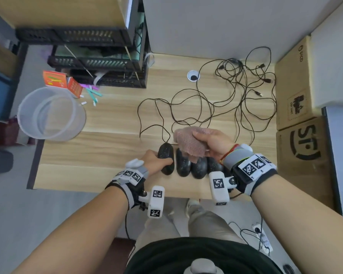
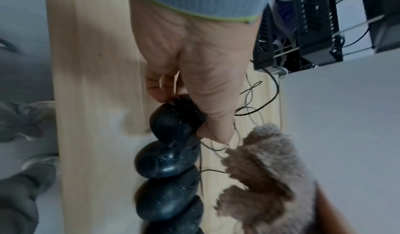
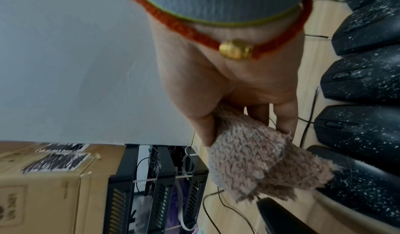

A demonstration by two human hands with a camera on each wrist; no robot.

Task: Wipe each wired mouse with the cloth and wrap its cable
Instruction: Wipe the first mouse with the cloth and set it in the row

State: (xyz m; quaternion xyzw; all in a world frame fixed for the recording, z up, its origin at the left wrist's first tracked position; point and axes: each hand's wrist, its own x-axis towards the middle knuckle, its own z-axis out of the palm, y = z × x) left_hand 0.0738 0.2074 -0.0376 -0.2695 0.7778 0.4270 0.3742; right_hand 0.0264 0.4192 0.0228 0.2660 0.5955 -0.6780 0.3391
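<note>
L hand [image 1: 153, 160] grips the leftmost mouse [image 1: 166, 158] of the row, thumb and fingers curled round its sides; wrist view suggests it's lifted slightly off the desk [image 1: 99, 151], can't confirm. R hand [image 1: 212, 144] holds the brown cloth [image 1: 188, 144] bunched in curled fingers, hovering just above the next mice [image 1: 190, 165]. All mice black w/ white specks, side by side near desk front edge. I see their cables [image 1: 222, 99] lying tangled, unwrapped, toward desk back. Clear plastic tub [image 1: 48, 113] at far left corner; cardboard boxes [image 1: 297, 123] on right.
</note>
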